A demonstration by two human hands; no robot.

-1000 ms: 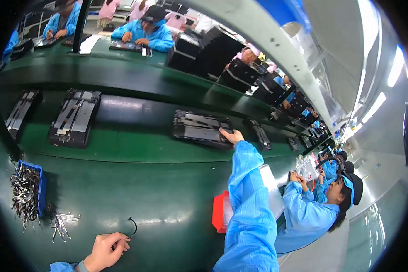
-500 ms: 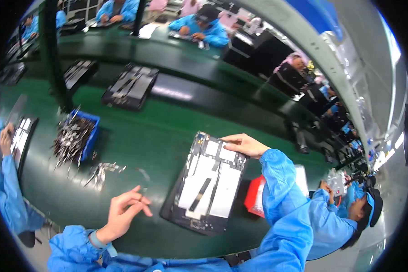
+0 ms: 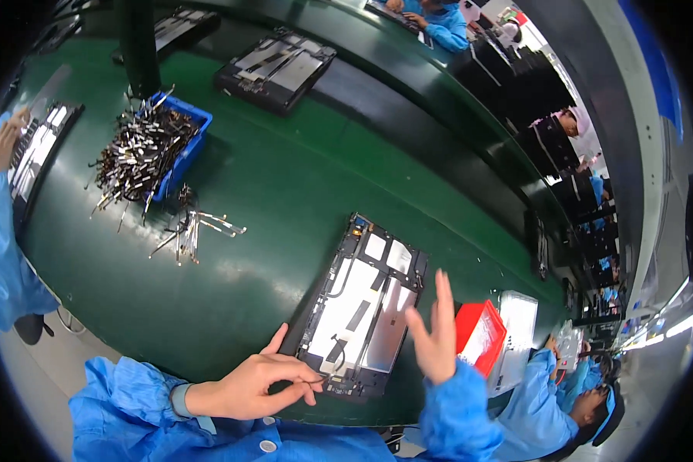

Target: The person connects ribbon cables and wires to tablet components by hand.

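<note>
An opened tablet (image 3: 362,304), its silver and white battery panels and dark frame exposed, lies tilted on the green bench in front of me. At its lower left corner my left hand (image 3: 262,381) pinches the end of a thin dark flex cable (image 3: 339,356). That strip curves up over the lower part of the tablet; whether its other end is attached, I cannot tell. Just off the tablet's right edge my right hand (image 3: 436,335) is raised, fingers stretched and holding nothing. Several loose flex cables (image 3: 189,235) lie on the bench farther left.
A blue bin (image 3: 196,146) heaped with flex cables stands far left. To the right are a red box (image 3: 479,335) and a clear plastic tray (image 3: 516,331). Another opened tablet (image 3: 277,65) lies at the back. Co-workers sit left, right and across.
My right hand has let go of the tablet's top edge and moved down beside it. My left hand has moved right, to the tablet's lower corner. The view has shifted.
</note>
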